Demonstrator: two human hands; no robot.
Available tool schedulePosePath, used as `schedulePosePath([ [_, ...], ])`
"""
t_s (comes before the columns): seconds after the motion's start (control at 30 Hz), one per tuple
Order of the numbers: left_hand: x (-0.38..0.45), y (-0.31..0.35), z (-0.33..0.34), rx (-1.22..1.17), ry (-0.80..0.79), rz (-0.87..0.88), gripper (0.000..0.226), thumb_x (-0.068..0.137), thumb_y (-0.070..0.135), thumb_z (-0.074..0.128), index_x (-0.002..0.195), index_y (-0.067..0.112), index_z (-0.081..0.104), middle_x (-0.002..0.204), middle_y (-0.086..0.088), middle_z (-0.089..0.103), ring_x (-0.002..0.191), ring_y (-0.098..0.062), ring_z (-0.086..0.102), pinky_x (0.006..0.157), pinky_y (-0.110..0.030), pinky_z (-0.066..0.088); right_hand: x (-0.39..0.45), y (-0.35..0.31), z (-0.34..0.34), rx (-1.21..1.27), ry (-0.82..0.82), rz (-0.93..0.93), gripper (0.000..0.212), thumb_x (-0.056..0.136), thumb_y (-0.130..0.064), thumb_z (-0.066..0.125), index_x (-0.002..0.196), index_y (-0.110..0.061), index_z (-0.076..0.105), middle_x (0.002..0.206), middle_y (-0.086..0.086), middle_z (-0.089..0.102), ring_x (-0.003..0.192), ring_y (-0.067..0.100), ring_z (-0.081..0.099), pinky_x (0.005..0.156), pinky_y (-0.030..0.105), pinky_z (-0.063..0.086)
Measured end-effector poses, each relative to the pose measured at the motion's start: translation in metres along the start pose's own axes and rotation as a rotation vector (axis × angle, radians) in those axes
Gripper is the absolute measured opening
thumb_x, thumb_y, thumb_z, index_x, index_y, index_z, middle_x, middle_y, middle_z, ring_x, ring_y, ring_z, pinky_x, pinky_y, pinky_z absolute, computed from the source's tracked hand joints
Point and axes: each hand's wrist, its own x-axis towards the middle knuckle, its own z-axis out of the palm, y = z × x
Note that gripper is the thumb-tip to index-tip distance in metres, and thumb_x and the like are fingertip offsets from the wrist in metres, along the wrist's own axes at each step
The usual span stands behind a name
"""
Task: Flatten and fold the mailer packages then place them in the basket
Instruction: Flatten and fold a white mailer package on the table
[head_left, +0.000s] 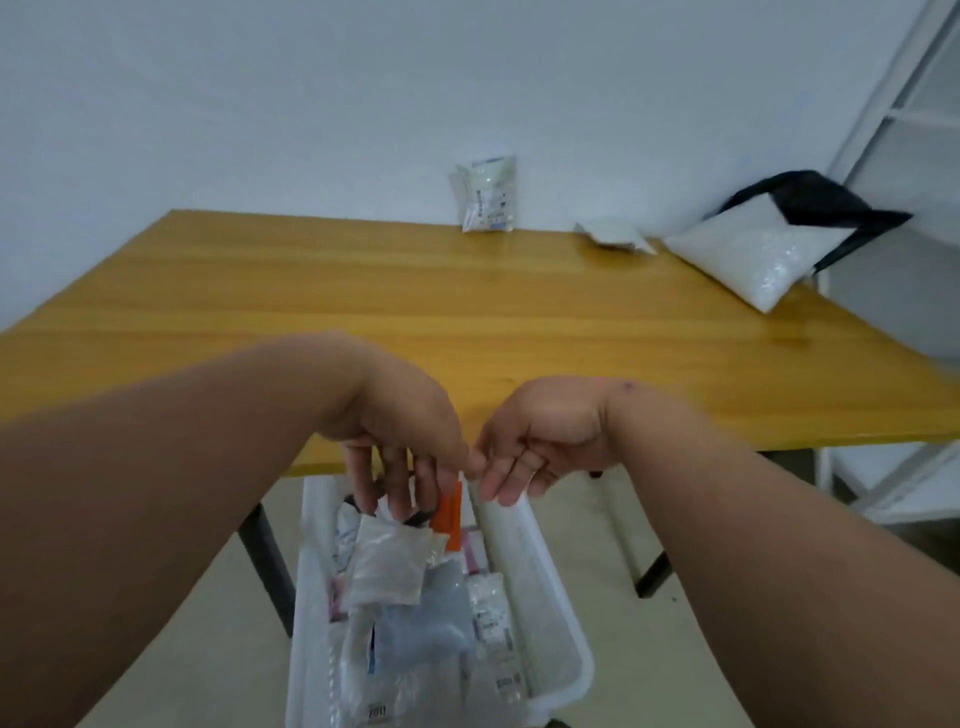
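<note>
Over basket (545, 597), folded mailer (387, 564) lies slightly tilted.

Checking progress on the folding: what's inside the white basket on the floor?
The white basket holds a pile of mailers: a clear folded mailer on top, an orange one, some labelled ones. Whatever lies beneath is covered.

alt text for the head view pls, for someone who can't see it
Two bare hands, left hand and right hand, reach down over a white basket of folded mailers beside a wooden table; more mailer packages stand at its far edge.
</note>
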Motion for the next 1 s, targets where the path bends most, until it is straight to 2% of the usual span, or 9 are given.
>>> schedulePosePath([
  [0.1,0.016,0.012,-0.035,-0.091,0.364,0.152,0.020,0.099,0.035,0.053,0.102,0.018,0.062,0.099,-0.005,0.067,0.083,-0.018,0.066,0.071,-0.034,0.057,-0.003,-0.016,-0.034,0.055,0.308,-0.173,0.011,0.090,-0.007,0.053,0.089,-0.008,0.064,0.074,0.004,0.068,0.059,0.014,0.058,0.055,0.027,0.036],
  [0.2,0.065,0.012,-0.061,-0.072,0.676,0.210,0.025,0.096,0.042,0.056,0.114,0.024,0.059,0.111,-0.001,0.063,0.097,-0.019,0.060,0.084,-0.036,0.053,0.025,-0.021,-0.068,0.025,0.618,-0.261,0.014,0.089,-0.016,0.059,0.094,-0.005,0.067,0.084,0.005,0.072,0.069,0.017,0.061,0.061,0.030,0.042],
  [0.3,0.122,0.016,-0.084,-0.045,0.732,0.224,0.038,0.096,0.038,0.057,0.131,0.023,0.053,0.123,0.001,0.059,0.107,-0.021,0.058,0.090,-0.033,0.047,0.069,-0.017,-0.108,-0.126,0.827,-0.251,0.017,0.090,-0.014,0.054,0.099,-0.009,0.068,0.101,0.002,0.069,0.086,0.020,0.063,0.074,0.031,0.049],
  [0.4,0.175,0.027,-0.109,0.004,0.814,0.249,0.042,0.096,0.033,0.057,0.135,0.020,0.052,0.134,-0.003,0.055,0.118,-0.023,0.055,0.101,-0.038,0.044,0.111,-0.005,-0.153,-0.255,0.942,-0.155,0.026,0.090,-0.017,0.051,0.111,-0.019,0.066,0.119,0.000,0.062,0.107,0.020,0.058,0.089,0.029,0.047],
  [0.5,0.214,0.044,-0.133,0.042,0.861,0.240,0.039,0.096,0.031,0.056,0.134,0.022,0.053,0.136,-0.003,0.050,0.123,-0.023,0.050,0.105,-0.037,0.039,0.139,0.010,-0.201,-0.382,0.985,-0.017,0.034,0.092,-0.026,0.050,0.125,-0.026,0.059,0.138,0.001,0.045,0.128,0.024,0.044,0.107,0.041,0.037],
  [0.67,0.247,0.066,-0.161,-0.001,0.863,0.277,0.032,0.096,0.027,0.055,0.128,0.022,0.057,0.135,0.001,0.046,0.126,-0.021,0.044,0.105,-0.030,0.036,0.157,0.018,-0.262,-0.533,0.987,0.120,0.041,0.097,-0.034,0.044,0.137,-0.025,0.048,0.162,0.000,0.008,0.148,0.023,0.008,0.117,0.047,0.015],
  [0.8,0.270,0.083,-0.189,0.041,0.836,0.258,0.033,0.095,0.027,0.056,0.127,0.022,0.058,0.134,0.001,0.048,0.127,-0.020,0.043,0.107,-0.031,0.035,0.170,0.013,-0.310,-0.578,0.925,0.182,0.044,0.099,-0.036,0.038,0.140,-0.021,0.043,0.163,0.001,-0.014,0.150,0.023,-0.011,0.120,0.052,0.004],
  [0.9,0.284,0.097,-0.210,0.055,0.816,0.231,0.035,0.095,0.031,0.054,0.129,0.026,0.056,0.136,0.004,0.045,0.130,-0.019,0.039,0.108,-0.036,0.035,0.181,0.010,-0.346,-0.641,0.916,0.196,0.044,0.098,-0.033,0.036,0.141,-0.026,0.041,0.162,0.000,-0.021,0.149,0.023,-0.017,0.119,0.054,-0.003],
  [1.0,0.297,0.109,-0.227,0.046,0.794,0.200,0.036,0.097,0.032,0.052,0.132,0.027,0.053,0.141,0.005,0.041,0.132,-0.018,0.035,0.110,-0.036,0.033,0.193,0.010,-0.379,-0.708,0.890,0.241,0.039,0.093,-0.026,0.037,0.130,-0.032,0.050,0.161,0.000,-0.024,0.148,0.027,-0.022,0.118,0.057,-0.008],
])
